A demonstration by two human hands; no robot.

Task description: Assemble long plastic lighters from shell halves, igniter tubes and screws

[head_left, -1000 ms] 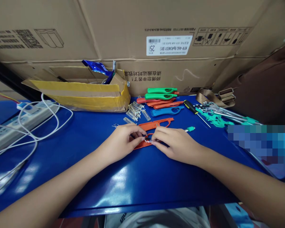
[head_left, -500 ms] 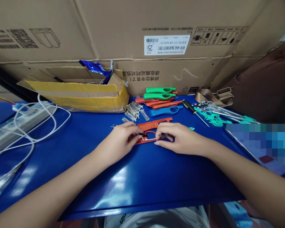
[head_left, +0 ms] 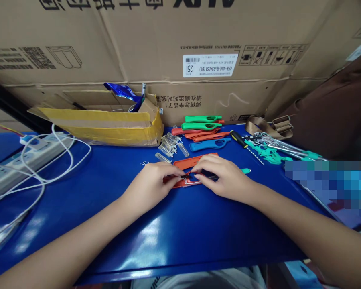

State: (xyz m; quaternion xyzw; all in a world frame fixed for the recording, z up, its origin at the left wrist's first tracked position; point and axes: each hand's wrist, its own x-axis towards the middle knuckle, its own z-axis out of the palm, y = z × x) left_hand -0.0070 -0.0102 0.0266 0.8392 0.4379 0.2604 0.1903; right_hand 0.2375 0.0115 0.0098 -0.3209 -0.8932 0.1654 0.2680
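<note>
I report the near orange shell half (head_left: 177, 185) lying on the blue worktop (head_left: 168, 233), between and beneath the fingertips of both hands; a white wire (head_left: 187, 183) runs along it, and a small black part (head_left: 185, 176) sits at its inner edge; the left hand (head_left: 152, 180) pinches that black part between thumb and forefinger; the right hand (head_left: 228, 176) is curled over the other end of the shell, fingertips close to it, and I cannot tell whether they grip anything; a teal tip (head_left: 246, 171) shows just past its knuckles, its other end hidden from me.

Just behind lies the far orange shell half (head_left: 185, 163), partly covered by the right hand; beyond it I note a heap of clear tubes (head_left: 170, 143), a blue shell (head_left: 209, 144), several red-orange shells (head_left: 212, 137) and two green shells (head_left: 201, 126); to the right of these rest a black-and-yellow screwdriver (head_left: 239, 139) and a bundle of metal rods with teal parts (head_left: 267, 152); to the left stand a yellow-taped carton (head_left: 108, 126) and, farther out, a white power strip (head_left: 45, 155) with looped cables; a large cardboard box (head_left: 138, 44) rises behind everything.
</note>
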